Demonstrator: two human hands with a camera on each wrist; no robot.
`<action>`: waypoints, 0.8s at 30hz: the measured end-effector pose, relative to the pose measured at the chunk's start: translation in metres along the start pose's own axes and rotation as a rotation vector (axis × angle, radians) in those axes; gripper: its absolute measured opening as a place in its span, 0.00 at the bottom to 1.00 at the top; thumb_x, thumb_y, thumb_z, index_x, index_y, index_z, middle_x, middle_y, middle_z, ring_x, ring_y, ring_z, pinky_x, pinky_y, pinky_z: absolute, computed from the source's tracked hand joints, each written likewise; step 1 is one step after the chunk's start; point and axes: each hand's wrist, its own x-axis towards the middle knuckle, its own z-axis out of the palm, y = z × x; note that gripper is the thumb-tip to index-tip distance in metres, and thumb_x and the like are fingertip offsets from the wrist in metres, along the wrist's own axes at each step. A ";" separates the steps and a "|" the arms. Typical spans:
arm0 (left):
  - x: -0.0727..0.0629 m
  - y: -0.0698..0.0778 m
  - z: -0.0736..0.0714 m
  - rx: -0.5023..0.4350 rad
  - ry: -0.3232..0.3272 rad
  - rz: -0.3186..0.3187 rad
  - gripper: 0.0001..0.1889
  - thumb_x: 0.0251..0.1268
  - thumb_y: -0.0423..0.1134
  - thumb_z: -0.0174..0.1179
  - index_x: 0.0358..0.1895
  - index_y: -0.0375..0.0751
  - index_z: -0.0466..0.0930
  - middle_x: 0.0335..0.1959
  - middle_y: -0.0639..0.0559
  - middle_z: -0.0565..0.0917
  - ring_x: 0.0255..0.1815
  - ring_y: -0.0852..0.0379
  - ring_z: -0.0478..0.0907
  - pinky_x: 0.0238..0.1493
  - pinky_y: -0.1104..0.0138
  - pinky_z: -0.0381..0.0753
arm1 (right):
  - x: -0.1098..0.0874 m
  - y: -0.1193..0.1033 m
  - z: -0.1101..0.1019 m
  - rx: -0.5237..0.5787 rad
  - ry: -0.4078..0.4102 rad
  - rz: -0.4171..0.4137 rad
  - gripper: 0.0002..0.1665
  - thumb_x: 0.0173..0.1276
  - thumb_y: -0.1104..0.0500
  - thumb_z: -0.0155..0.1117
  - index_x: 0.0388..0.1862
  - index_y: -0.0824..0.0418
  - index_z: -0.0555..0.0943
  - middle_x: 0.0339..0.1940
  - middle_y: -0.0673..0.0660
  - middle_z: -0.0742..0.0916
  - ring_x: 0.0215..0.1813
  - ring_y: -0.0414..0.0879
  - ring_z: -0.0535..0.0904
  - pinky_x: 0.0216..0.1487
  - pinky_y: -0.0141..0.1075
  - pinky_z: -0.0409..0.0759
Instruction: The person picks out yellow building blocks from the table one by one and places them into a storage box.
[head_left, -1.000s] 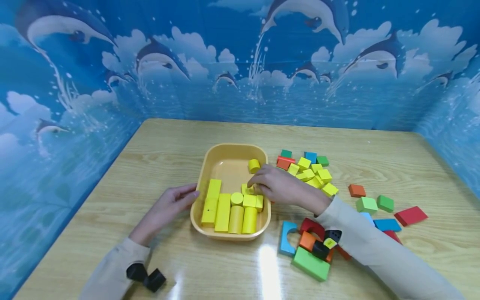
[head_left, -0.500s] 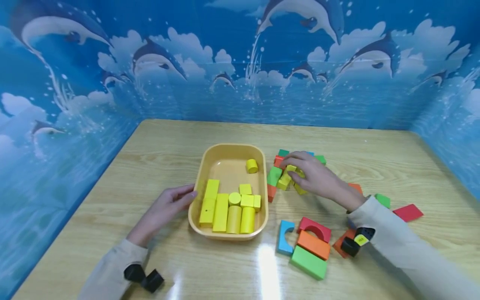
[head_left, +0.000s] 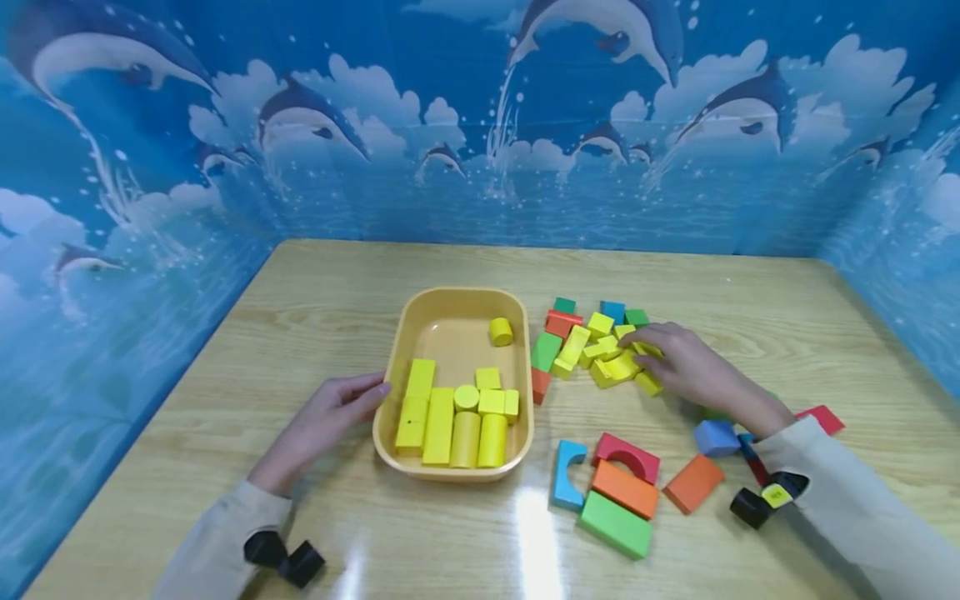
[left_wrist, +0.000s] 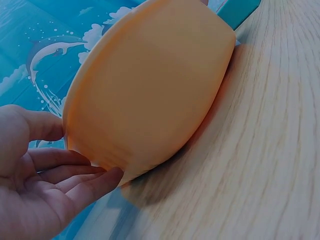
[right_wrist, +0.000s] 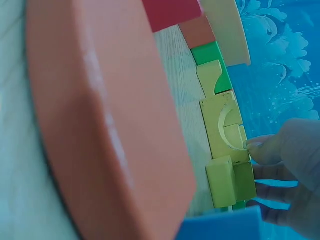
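Note:
A tan plastic tray point(head_left: 450, 333) stands mid-table, its lower half filled with yellow blocks point(head_left: 440, 425) and a short yellow cylinder point(head_left: 501, 332) apart near the top right. My left hand point(head_left: 330, 421) holds the tray's left side. In the left wrist view the thumb lies at the rim and the fingers against the outer wall point(left_wrist: 150, 85). To the right of the tray, my right hand point(head_left: 690, 371) reaches over the right end of a pile of yellow blocks point(head_left: 618, 367). In the right wrist view its thumb touches a yellow arch block point(right_wrist: 225, 120), fingers extended alongside.
Green point(head_left: 546, 352) and red blocks point(head_left: 562, 322) border the yellow pile. Nearer me lie a blue arch point(head_left: 564, 475), a red arch point(head_left: 630, 454), an orange block point(head_left: 625, 489) and a green block point(head_left: 615, 525). Another orange block point(head_left: 693, 483) sits under the right forearm's side.
My right hand has left a yellow block in the tray, crossed to the yellow pile and shifted to its right end. The left hand stays on the tray.

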 end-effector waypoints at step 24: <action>-0.001 -0.001 0.000 0.002 0.008 0.037 0.30 0.75 0.50 0.50 0.68 0.27 0.64 0.66 0.33 0.69 0.64 0.42 0.72 0.62 0.55 0.76 | -0.003 -0.004 -0.004 -0.016 0.009 -0.025 0.26 0.59 0.80 0.60 0.56 0.65 0.79 0.54 0.66 0.82 0.54 0.61 0.78 0.48 0.54 0.83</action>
